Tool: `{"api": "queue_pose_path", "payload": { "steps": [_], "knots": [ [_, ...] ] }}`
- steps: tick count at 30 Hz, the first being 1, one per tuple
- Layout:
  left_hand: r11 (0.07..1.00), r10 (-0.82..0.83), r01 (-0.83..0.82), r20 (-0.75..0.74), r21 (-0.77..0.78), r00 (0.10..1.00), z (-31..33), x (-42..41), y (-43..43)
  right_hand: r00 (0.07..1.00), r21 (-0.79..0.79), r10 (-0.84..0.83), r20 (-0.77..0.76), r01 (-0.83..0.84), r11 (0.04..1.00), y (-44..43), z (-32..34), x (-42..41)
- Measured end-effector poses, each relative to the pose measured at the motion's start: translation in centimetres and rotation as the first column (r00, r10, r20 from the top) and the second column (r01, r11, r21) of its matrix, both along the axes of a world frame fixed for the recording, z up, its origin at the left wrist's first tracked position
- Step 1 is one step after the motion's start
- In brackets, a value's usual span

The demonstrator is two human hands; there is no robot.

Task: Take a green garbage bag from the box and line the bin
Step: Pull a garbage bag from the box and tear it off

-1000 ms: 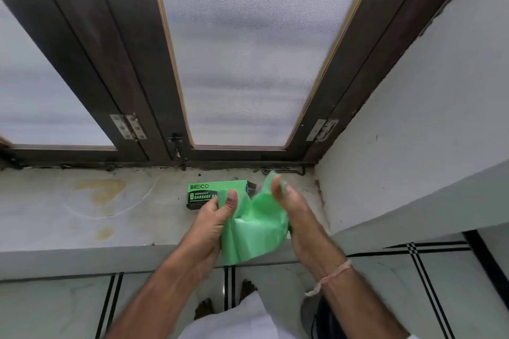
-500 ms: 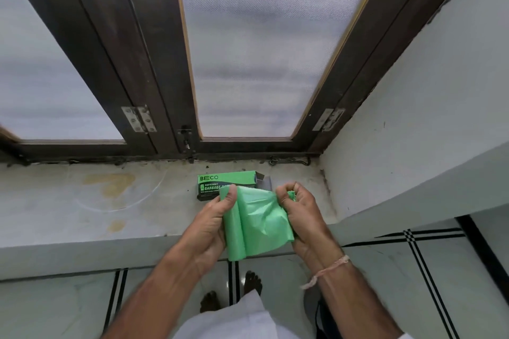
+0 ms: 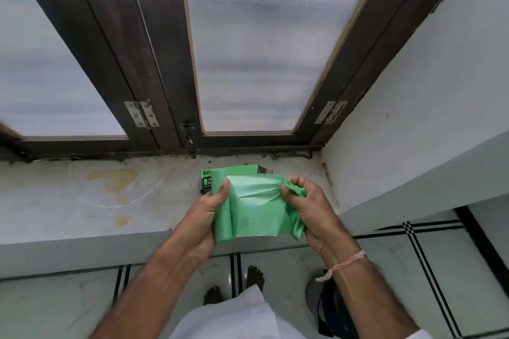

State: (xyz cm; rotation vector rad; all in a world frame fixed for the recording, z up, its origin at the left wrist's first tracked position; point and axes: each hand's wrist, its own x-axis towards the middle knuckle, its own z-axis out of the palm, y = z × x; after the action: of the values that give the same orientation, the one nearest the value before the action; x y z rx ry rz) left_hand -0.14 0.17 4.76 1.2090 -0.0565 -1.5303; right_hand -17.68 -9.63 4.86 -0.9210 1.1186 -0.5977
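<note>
Green box reads "BE"; hands hold bag.

Soft, even daylight pours through the frosted glass at the top of the frame, and it's diffuse, with no glare. Dark window frame reads almost black against it. Shadows are faint, just a soft one under the ledge at lower left. Wide-angle bending splays the straight lines outward toward the edges. Centre is fairly sharp; corners go slightly soft.
</note>
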Motion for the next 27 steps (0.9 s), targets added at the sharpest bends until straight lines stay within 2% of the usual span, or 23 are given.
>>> {"api": "queue_pose_path", "payload": {
  "steps": [2, 4, 6, 8, 11, 14, 18, 20, 24, 27],
  "knots": [
    [0.999, -0.037, 0.037, -0.005, -0.024, 0.999, 0.2, -0.2, 0.1, 0.997, 0.037, -0.037, 0.073, 0.034, 0.999, -0.1, 0.0, 0.2],
    [0.995, -0.088, 0.088, 0.005, -0.05, 0.996, 0.4, -0.8, 0.0, 0.991, 0.074, 0.023, 0.13, -0.033, 0.997, 0.2, 0.2, 0.5],
    [0.99, -0.12, 0.123, 0.043, -0.064, 0.992, 0.5, -1.3, -0.1, 0.985, 0.047, 0.158, 0.072, -0.161, 0.986, 0.9, 0.5, 1.0],
    [0.989, -0.13, 0.134, 0.066, -0.063, 0.989, 0.4, -1.3, -0.2, 0.979, -0.007, 0.204, -0.007, -0.204, 0.979, 1.3, 0.6, 1.3],
    [0.992, -0.117, 0.119, 0.054, -0.036, 0.992, 0.4, -0.9, -0.3, 0.994, -0.012, 0.102, -0.034, -0.102, 0.995, 1.3, 0.2, 1.4],
    [1.0, -0.026, 0.026, 0.028, -0.004, 0.999, 0.1, -0.6, -0.3, 0.999, -0.021, 0.04, -0.021, -0.04, 0.999, 0.7, -0.4, 0.9],
    [0.998, -0.042, 0.043, 0.023, -0.054, 0.999, 0.2, -0.6, -0.3, 1.0, -0.063, 0.031, 0.001, -0.031, 0.998, 0.3, -0.3, 0.6],
    [0.996, -0.054, 0.056, 0.027, -0.07, 0.998, 0.3, -0.8, -0.4, 0.999, -0.01, 0.027, 0.022, -0.027, 1.0, 0.2, 0.2, 0.6],
    [0.993, -0.09, 0.094, 0.056, -0.073, 0.994, 0.0, -0.8, -0.5, 0.988, -0.026, 0.146, -0.05, -0.147, 0.989, 0.4, 0.6, 0.7],
    [0.994, -0.092, 0.096, 0.075, -0.052, 0.993, -0.2, -0.7, -0.6, 0.995, -0.029, 0.078, -0.054, -0.08, 0.996, 0.3, 0.3, 0.8]
  ]
}}
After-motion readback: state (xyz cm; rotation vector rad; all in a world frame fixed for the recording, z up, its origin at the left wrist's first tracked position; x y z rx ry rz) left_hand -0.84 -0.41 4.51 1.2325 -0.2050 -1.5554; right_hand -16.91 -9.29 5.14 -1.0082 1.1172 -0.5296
